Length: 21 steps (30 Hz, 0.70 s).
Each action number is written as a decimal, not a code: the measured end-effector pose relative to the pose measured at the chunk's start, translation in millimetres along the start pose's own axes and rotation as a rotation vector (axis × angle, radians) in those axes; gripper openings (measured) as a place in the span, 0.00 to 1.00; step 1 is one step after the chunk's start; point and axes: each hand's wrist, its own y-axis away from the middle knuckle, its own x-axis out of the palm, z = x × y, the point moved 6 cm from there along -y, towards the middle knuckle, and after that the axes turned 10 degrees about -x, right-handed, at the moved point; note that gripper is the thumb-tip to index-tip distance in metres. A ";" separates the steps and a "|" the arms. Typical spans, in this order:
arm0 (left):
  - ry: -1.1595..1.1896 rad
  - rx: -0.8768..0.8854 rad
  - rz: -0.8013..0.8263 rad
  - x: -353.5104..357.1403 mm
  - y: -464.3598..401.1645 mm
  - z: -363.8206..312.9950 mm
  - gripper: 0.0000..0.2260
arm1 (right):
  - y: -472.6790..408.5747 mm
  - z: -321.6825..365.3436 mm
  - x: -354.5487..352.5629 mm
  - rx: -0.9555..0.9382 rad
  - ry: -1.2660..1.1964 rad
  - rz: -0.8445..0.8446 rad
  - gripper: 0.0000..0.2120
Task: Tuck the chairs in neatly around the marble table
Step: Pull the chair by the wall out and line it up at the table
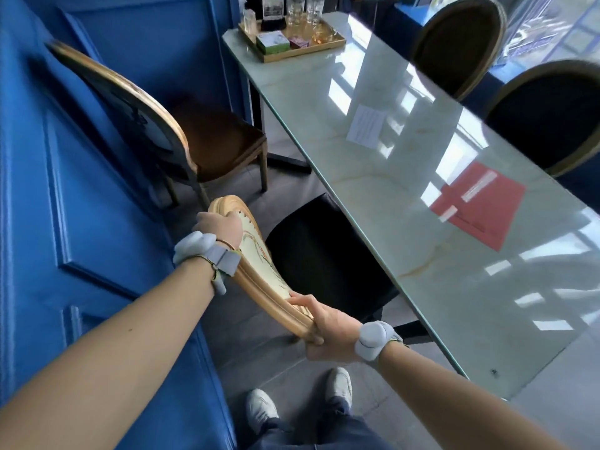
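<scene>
A chair with a gold oval backrest (266,274) and a black seat (321,254) stands at the near long side of the marble table (373,177), its seat partly under the tabletop edge. My left hand (220,224) grips the top of the backrest. My right hand (328,329) holds the backrest's lower rim. A second gold-framed chair (181,138) with a brown seat stands farther along the same side, pulled away from the table and close to the blue wall. Two dark chairs (454,43) (548,115) sit tucked at the far side.
A blue panelled wall (81,206) runs close along the left, leaving a narrow aisle of grey floor. A gold tray (292,50) with glasses and boxes sits at the table's far end. A white sheet (367,125) and a red sheet (480,206) lie on the tabletop. My feet are at the bottom.
</scene>
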 end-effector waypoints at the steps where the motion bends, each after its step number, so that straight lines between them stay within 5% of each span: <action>1: 0.008 0.007 0.006 2.2 1.9 -6.4 0.22 | 2.0 -1.7 -5.5 0.029 -0.012 -0.020 0.39; 21: 0.010 0.072 0.120 6.3 -30.1 -63.2 0.23 | -28.6 6.9 -32.3 0.108 -0.050 -0.179 0.38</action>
